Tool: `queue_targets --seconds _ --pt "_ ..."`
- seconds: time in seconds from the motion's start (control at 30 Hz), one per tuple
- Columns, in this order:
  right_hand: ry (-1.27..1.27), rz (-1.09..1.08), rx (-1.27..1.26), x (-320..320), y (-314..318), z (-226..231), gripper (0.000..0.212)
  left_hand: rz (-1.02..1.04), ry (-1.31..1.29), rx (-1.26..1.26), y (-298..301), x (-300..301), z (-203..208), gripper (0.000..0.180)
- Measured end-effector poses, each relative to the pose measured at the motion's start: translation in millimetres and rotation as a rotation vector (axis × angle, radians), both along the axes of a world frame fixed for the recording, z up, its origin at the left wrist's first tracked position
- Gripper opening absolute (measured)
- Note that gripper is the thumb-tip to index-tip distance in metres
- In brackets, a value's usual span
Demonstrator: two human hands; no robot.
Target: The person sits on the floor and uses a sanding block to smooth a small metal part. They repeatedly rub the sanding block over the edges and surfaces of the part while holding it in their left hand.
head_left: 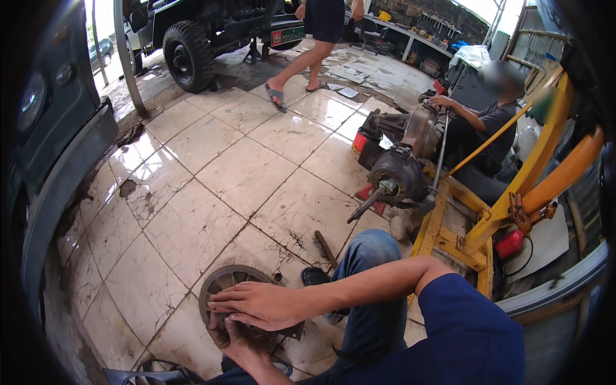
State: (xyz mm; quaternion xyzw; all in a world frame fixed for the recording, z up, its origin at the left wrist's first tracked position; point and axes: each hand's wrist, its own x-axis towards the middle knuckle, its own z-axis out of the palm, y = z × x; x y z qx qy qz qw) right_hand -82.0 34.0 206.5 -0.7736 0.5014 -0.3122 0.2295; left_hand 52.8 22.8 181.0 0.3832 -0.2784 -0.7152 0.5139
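A dark toothed flywheel (221, 277) with a geared rim is at the floor in front of me. My right hand (266, 305) reaches across its middle, back upward and fingers stretched out together. Beneath those fingers, my left hand (236, 340) comes up from the near side, its dirt-darkened fingers bent in at the wheel's hub. Whatever lies between the left fingertips is hidden. A dark metal plate edge (295, 330) shows under my right wrist. Close beyond the wheel stands a small dark cylindrical piece (277, 276).
A wire brush (324, 247) lies by my foot. To the right, an axle-like metal assembly (401, 170) stands beside a yellow hoist frame (475, 244), with a seated person (494, 122) at it. Another person (301, 67) walks past a jeep (186, 54). A dark vehicle (54, 128) borders the left.
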Motion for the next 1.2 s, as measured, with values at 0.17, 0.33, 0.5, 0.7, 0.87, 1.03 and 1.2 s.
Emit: queue_targets --seconds 0.17,0.33,0.5,0.7,0.87,1.03,1.2 --pt "-0.025 -0.006 0.009 -1 -4 -2 0.043 -0.029 -0.064 -0.071 2 0 -7 0.032" --pt "0.014 -0.024 -0.044 0 0 -3 0.042 -0.037 -0.025 -0.038 -2 -2 -12 0.036" --pt "0.048 -0.047 -0.022 0 -3 -2 0.042 -0.047 -0.019 -0.057 1 -4 -13 0.038" --pt "0.069 -0.058 -0.018 -3 -5 -2 0.043 -0.084 -0.031 -0.083 1 -1 -19 0.037" --pt "0.147 -0.030 -0.055 -1 1 -1 0.043 -0.107 -0.009 -0.096 -5 8 -45 0.035" --pt "0.117 -0.066 -0.061 -6 -1 -3 0.041 -0.092 -0.021 -0.050 -1 1 -38 0.039" --pt "0.110 -0.094 -0.133 -1 1 -6 0.040 -0.053 0.196 0.022 0 0 -29 0.036"
